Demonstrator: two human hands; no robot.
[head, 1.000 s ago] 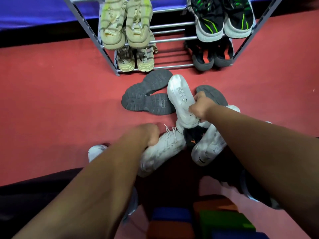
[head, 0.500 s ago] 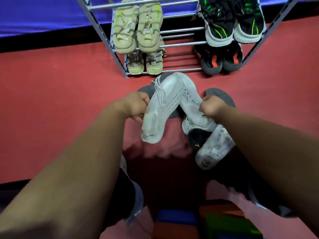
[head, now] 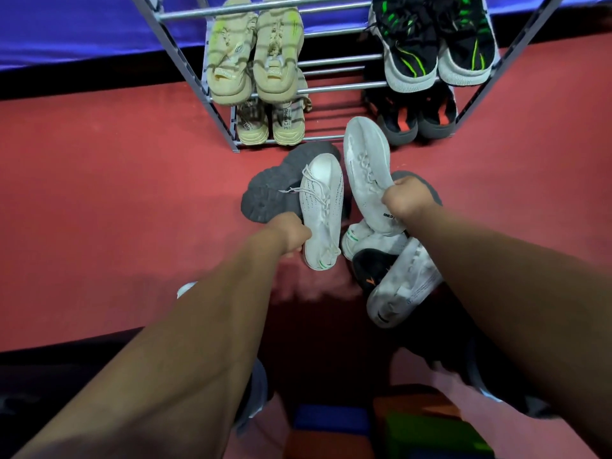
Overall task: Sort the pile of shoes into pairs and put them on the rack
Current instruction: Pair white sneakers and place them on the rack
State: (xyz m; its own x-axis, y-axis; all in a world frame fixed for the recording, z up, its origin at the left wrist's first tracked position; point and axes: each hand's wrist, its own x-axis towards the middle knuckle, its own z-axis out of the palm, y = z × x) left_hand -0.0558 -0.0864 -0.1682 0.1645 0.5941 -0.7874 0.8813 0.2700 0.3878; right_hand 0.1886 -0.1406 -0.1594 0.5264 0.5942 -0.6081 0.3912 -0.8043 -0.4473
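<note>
The left grip (head: 291, 235) is closed on a white shoe (head: 321, 207), fingers curled at its left side near the heel. The shoe runs away from the grip, laces up, toe towards the rack (head: 185, 61). The right grip (head: 405, 200) is clenched on a second white shoe (head: 366, 173), holding its right side close to the collar. This shoe also points at the rack and lies further forward, its toe just short of the bottom rail. The two shoes sit side by side with a narrow gap between them.

Under and behind the left-held shoe lies a dark shoe, grey sole up (head: 275, 190). Whether the two touch I cannot tell. Another grey sole (head: 427, 185) shows behind the right grip. Below that grip the pile has a white shoe with a green mark (head: 356, 236), a black shoe (head: 371, 266) and a white shoe on its side (head: 407, 286).

On the rack, a beige pair (head: 255, 51) fills the upper left, with another beige pair (head: 270, 122) beneath it. A black-and-green pair (head: 433, 44) sits upper right over a black-and-red pair (head: 417, 117). The middle of each tier is bare rail. All stands on a red floor (head: 99, 193).
</note>
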